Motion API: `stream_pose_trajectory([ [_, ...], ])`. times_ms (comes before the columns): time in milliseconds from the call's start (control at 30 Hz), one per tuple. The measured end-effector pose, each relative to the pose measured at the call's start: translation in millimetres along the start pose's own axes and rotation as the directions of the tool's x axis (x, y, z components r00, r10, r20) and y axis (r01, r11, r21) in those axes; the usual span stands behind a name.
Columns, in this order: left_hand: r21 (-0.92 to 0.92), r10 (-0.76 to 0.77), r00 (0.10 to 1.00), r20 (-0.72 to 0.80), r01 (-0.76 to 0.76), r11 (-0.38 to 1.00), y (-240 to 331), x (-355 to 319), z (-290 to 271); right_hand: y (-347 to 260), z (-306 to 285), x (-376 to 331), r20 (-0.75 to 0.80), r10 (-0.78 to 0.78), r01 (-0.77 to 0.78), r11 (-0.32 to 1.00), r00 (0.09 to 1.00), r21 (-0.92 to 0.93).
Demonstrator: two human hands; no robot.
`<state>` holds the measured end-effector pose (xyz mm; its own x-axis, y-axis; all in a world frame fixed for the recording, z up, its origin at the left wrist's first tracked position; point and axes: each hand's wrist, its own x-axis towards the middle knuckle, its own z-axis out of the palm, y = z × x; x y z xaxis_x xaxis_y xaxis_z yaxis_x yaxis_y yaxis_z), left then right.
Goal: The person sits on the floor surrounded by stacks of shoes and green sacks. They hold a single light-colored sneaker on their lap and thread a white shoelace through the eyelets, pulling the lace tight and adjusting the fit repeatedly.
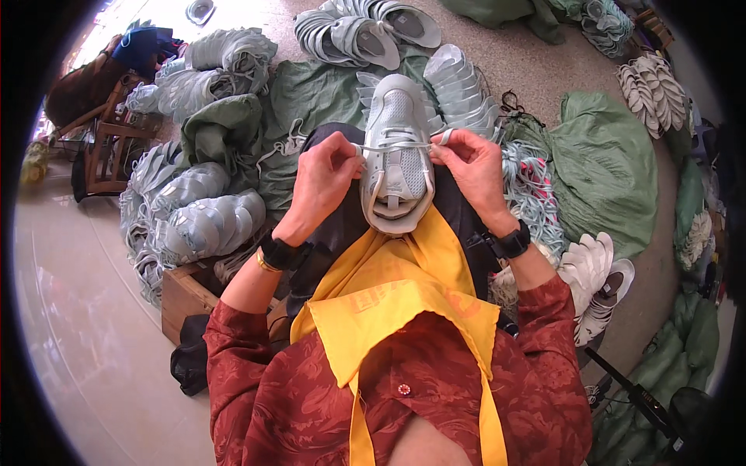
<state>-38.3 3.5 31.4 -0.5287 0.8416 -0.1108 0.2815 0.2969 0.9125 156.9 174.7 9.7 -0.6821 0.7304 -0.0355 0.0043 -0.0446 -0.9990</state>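
A pale grey sneaker upper [396, 167] rests on my lap, toe pointing away from me. A white lace [394, 145] runs across its eyelets. My left hand [326, 179] pinches the lace at the shoe's left side. My right hand [472, 167] pinches the other lace end at the right side, fingers closed on it. Both wrists wear black bands. A yellow apron [396, 295] hangs over my red patterned shirt below the shoe.
Stacks of grey shoe uppers [198, 221] lie at my left, and more [458, 89] lie beyond the shoe. A bundle of pale laces [532, 190] sits at my right. Green sacks [606, 171], a wooden box [186, 295] and a wooden chair [105, 147] stand around.
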Motion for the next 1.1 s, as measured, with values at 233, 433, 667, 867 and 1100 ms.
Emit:
stream_pose_trajectory([
  [233, -0.202, -0.022, 1.0, 0.019, 0.025, 0.979, -14, 9, 0, 2, 2, -4, -0.024, -0.017, 0.017, 1.0, 1.0, 0.009],
  [433, -0.334, -0.044, 0.998, 0.05, 0.058, 0.941, -8, 10, -1, 6, 7, -7, -0.029, -0.047, 0.045, 0.997, 0.998, -0.058],
  [667, -0.337, -0.017, 0.999, 0.035, 0.028, 0.941, -9, 10, 1, 5, 5, -1, 0.017, -0.022, 0.024, 0.993, 1.0, -0.112],
  [867, -0.288, 0.022, 1.0, -0.012, -0.025, 0.957, -6, 11, 6, 6, 6, -2, 0.012, -0.03, 0.031, 0.994, 0.999, -0.106],
  [1100, 0.101, 0.175, 0.977, -0.124, -0.163, 0.981, 11, 6, 13, 6, 7, -3, -0.005, -0.041, 0.04, 0.993, 0.999, -0.109],
])
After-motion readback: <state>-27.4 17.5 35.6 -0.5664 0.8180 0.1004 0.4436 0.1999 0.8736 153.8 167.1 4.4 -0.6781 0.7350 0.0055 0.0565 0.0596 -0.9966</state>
